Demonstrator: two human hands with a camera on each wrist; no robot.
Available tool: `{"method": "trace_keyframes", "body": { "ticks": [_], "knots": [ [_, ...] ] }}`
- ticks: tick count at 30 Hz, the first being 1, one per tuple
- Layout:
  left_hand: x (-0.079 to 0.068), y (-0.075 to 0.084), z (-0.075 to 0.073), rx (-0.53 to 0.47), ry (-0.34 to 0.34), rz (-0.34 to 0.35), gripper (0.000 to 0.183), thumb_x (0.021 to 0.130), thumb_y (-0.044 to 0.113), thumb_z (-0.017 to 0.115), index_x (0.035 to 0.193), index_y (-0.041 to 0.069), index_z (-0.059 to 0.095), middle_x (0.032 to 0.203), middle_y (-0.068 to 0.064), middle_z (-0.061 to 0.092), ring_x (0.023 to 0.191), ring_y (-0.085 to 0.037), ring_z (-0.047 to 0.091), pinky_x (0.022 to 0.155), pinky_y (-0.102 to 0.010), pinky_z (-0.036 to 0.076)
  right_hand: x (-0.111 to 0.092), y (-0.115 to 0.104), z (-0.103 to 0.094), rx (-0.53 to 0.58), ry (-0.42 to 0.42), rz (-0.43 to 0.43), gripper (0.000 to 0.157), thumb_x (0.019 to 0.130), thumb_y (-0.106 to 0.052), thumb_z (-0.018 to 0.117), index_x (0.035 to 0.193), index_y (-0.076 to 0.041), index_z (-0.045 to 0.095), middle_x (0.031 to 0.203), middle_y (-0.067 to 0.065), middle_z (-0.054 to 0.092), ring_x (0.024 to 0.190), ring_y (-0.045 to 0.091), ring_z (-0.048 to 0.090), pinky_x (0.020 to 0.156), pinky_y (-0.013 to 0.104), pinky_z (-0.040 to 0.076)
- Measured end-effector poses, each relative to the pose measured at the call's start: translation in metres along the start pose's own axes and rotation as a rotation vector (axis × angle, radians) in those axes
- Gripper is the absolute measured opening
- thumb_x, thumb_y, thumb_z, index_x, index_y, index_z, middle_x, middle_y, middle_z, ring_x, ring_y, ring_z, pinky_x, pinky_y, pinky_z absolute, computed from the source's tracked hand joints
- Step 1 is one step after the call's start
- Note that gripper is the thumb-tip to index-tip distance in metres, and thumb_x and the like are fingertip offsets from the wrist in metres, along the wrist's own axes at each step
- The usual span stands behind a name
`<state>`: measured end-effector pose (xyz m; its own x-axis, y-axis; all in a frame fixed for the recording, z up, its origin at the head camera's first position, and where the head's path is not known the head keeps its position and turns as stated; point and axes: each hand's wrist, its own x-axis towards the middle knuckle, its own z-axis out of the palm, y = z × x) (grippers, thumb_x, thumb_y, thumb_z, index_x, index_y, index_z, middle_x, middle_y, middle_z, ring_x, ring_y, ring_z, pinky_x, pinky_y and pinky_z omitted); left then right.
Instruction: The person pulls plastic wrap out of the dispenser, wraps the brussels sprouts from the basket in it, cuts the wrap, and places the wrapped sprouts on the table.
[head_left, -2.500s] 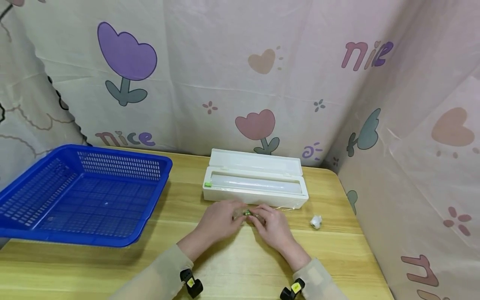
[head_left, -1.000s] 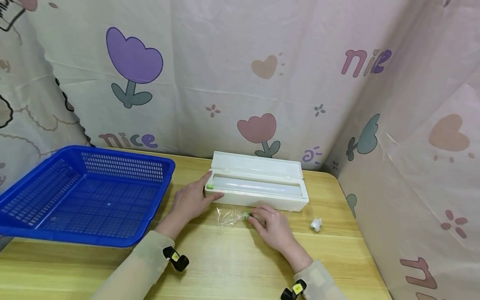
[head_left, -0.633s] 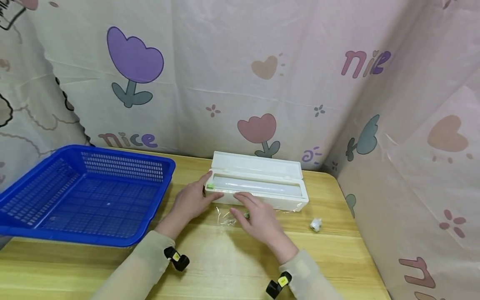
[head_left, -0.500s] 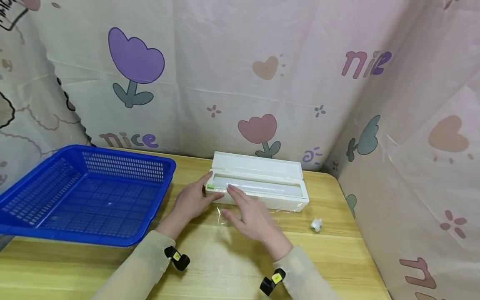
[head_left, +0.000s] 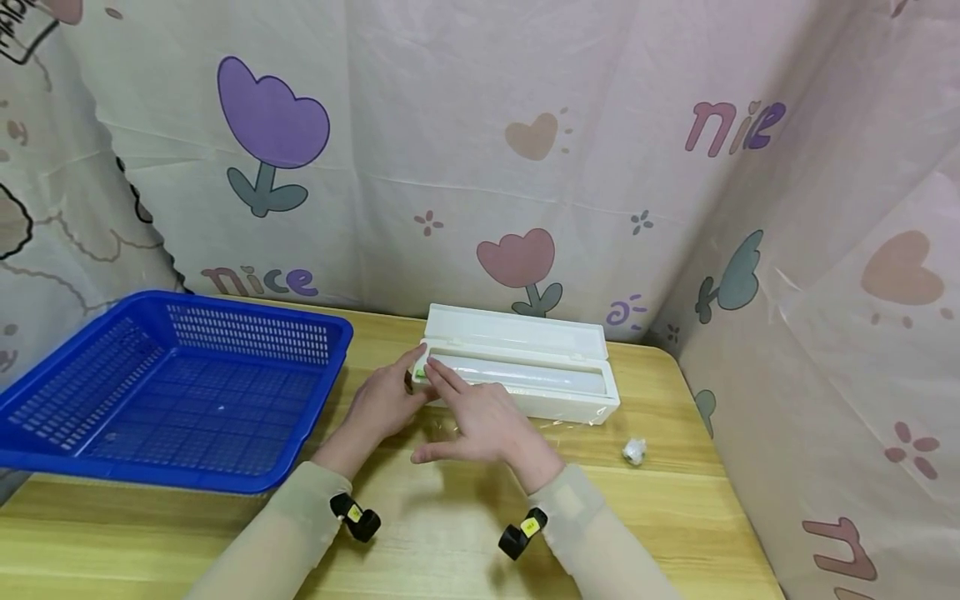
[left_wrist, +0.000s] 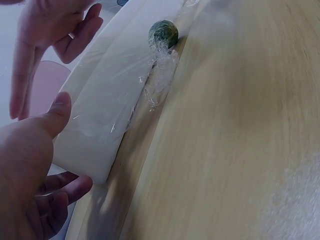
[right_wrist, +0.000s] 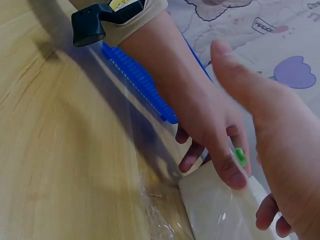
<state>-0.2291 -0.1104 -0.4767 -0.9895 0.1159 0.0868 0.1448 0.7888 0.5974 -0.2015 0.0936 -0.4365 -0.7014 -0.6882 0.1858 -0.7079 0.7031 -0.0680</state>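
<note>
A white cling film box [head_left: 558, 407] stands with its lid up near the back of the table, the film roll [head_left: 540, 373] visible inside. My left hand [head_left: 378, 404] grips the box's left end, thumb on the front face and fingers around the end. My right hand [head_left: 483, 421] reaches over the front with straight fingers, their tips near the green slider [right_wrist: 240, 157] at that same end. Film hangs down the box front to a small round green object [left_wrist: 163, 34], wrapped with a twisted film tail [left_wrist: 162, 75]; in the head view my right hand hides it.
A blue plastic basket [head_left: 337, 358] stands at the left of the wooden table [head_left: 420, 542]. To the right lies a small film-wrapped ball [head_left: 634, 451]. Printed cloth [head_left: 420, 125] hangs behind the table and along its right side.
My left hand went from the green object to the box's left end. My right hand let go of the green object and moved left and up to the slider end, fingers straightened.
</note>
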Motion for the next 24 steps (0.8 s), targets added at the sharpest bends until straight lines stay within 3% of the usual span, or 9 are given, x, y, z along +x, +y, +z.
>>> {"method": "trace_keyframes", "body": {
  "ticks": [6, 17, 24],
  "knots": [
    [0.001, 0.0, 0.0, -0.005, 0.001, 0.003, 0.085, 0.094, 0.034, 0.081, 0.166, 0.028, 0.037, 0.087, -0.001, 0.062, 0.068, -0.02, 0.055, 0.063, -0.038, 0.046, 0.005, -0.002, 0.002, -0.024, -0.036, -0.003, 0.123, 0.079, -0.097, 0.049, 0.169, -0.017, 0.026, 0.172, -0.004, 0.028, 0.042, 0.007, 0.036, 0.042, 0.029, 0.032],
    [0.001, -0.002, -0.001, -0.016, -0.005, 0.004, 0.083, 0.096, 0.033, 0.078, 0.167, 0.028, 0.036, 0.086, 0.0, 0.062, 0.068, -0.019, 0.055, 0.063, -0.037, 0.046, 0.013, -0.003, 0.008, -0.024, -0.015, -0.023, 0.106, 0.09, -0.088, 0.05, 0.167, -0.017, 0.034, 0.168, -0.002, 0.035, 0.039, 0.007, 0.031, 0.041, 0.029, 0.028],
    [0.001, 0.0, 0.0, 0.003, 0.002, 0.012, 0.082, 0.096, 0.036, 0.079, 0.166, 0.029, 0.037, 0.086, 0.001, 0.063, 0.066, -0.019, 0.055, 0.062, -0.037, 0.046, 0.01, -0.003, 0.007, -0.078, -0.035, 0.028, 0.109, 0.088, -0.093, 0.044, 0.167, -0.019, 0.035, 0.166, -0.002, 0.039, 0.038, 0.008, 0.026, 0.041, 0.03, 0.025]
  ]
}}
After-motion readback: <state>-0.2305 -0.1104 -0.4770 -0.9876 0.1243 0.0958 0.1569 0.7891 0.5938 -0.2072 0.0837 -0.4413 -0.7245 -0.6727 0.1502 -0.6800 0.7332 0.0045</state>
